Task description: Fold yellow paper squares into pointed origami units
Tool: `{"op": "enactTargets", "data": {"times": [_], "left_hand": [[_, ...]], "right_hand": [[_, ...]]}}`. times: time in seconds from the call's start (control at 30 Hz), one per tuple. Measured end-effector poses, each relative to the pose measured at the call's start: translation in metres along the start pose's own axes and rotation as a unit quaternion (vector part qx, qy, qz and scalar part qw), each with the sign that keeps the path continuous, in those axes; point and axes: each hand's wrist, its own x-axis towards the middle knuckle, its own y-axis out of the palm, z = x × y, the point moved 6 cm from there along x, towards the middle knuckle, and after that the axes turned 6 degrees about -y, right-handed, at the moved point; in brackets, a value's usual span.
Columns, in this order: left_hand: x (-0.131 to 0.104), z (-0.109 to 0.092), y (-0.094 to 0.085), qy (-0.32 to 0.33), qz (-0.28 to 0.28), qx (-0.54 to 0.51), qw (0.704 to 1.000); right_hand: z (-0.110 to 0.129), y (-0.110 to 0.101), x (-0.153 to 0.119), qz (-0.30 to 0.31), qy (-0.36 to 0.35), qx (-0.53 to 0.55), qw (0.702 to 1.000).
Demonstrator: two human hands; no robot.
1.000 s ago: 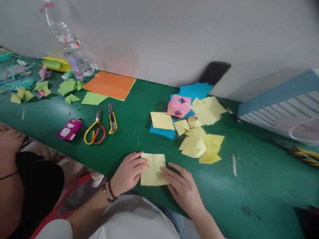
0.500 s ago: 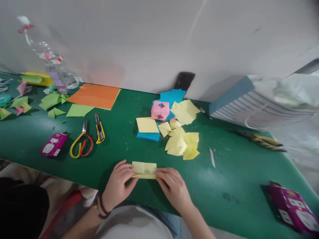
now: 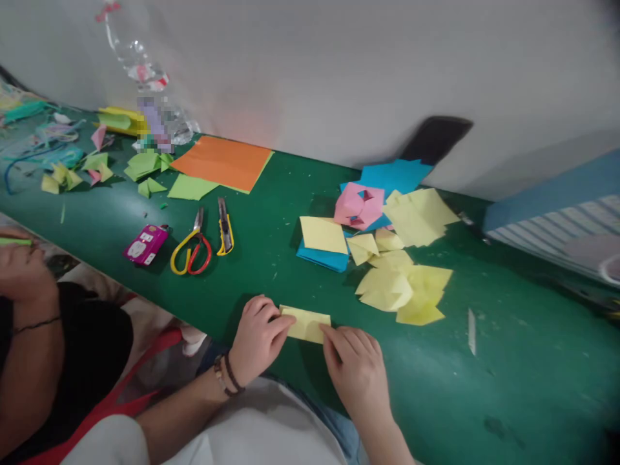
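A strip of folded pale-yellow paper [image 3: 306,325] lies near the table's front edge, between my two hands. My left hand [image 3: 259,339] grips its left end, thumb on top and the other fingers curled at the far edge. On the right end, my right hand [image 3: 357,361] presses with its index fingertip, the thumb tucked close below. Beyond the paper are folded yellow paper pieces [image 3: 385,289], a square yellow sheet [image 3: 323,234] on a blue paper stack [image 3: 320,256], and a pink folded paper shape [image 3: 359,205].
Left of my hands lie scissors [image 3: 192,248], a yellow utility knife [image 3: 225,229] and a purple box-like device [image 3: 146,245]. Orange paper [image 3: 225,161] and a plastic bottle [image 3: 145,68] are farther back. A white strip [image 3: 471,332] lies right. Another person's hand [image 3: 26,271] is at far left.
The paper's near edge, slightly raised before, now lies folded flat, making a narrower strip. My left thumb has moved onto its top. The view has swung left, bringing another person's arm into sight.
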Motion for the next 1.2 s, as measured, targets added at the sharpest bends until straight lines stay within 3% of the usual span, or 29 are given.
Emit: {"op": "enactTargets", "data": {"times": [0.6, 1.2], "left_hand": [[0.000, 0.003, 0.006, -0.010, 0.024, 0.011, 1.000], [0.001, 0.004, 0.006, -0.022, 0.034, 0.011, 0.999]], "right_hand": [[-0.003, 0.003, 0.011, 0.061, 0.014, -0.025, 0.998], [-0.002, 0.003, 0.014, 0.076, 0.007, -0.034, 0.996]]}}
